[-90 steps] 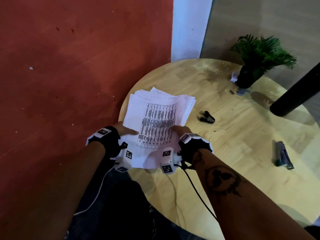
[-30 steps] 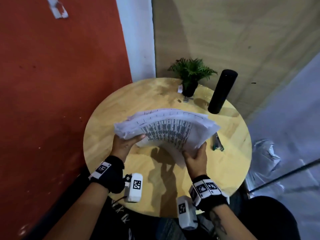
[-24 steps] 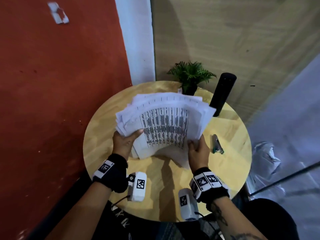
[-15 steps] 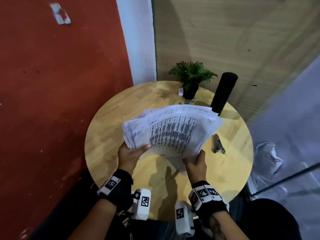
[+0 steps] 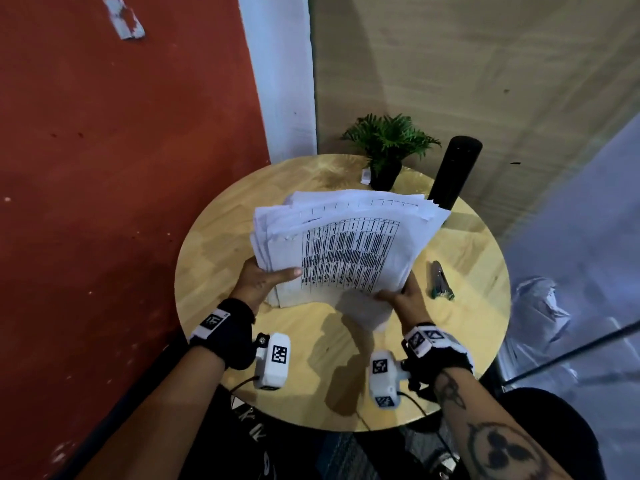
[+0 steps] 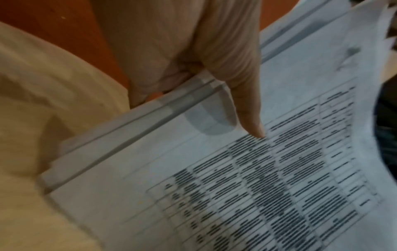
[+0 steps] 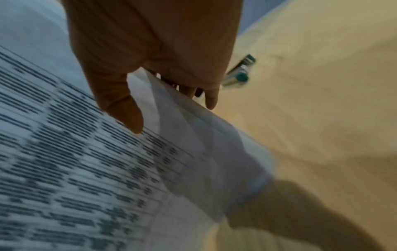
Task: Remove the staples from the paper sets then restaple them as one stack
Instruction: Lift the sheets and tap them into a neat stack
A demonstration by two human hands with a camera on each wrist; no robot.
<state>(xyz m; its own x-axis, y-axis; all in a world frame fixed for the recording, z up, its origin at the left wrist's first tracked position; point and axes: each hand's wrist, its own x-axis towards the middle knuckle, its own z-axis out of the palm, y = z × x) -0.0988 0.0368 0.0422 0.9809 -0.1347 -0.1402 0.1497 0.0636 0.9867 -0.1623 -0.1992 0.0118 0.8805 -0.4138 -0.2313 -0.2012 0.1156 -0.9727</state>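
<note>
A loose stack of printed papers (image 5: 346, 251) is held up above a round wooden counter (image 5: 214, 258), its sheets uneven and fanned at the edges, the top page showing a table of dark text. The left hand (image 5: 259, 282) grips the stack's left edge, thumb lying across the top sheet and fingers underneath. The right hand (image 5: 405, 299) pinches the lower right corner, thumb on top and fingers below. On the counter just right of the papers lies a stapler (image 5: 440, 281), silver with green trim. At the counter's far edge stand a small potted plant (image 5: 388, 150) and, beside it, a tall black cylinder (image 5: 453, 174).
</note>
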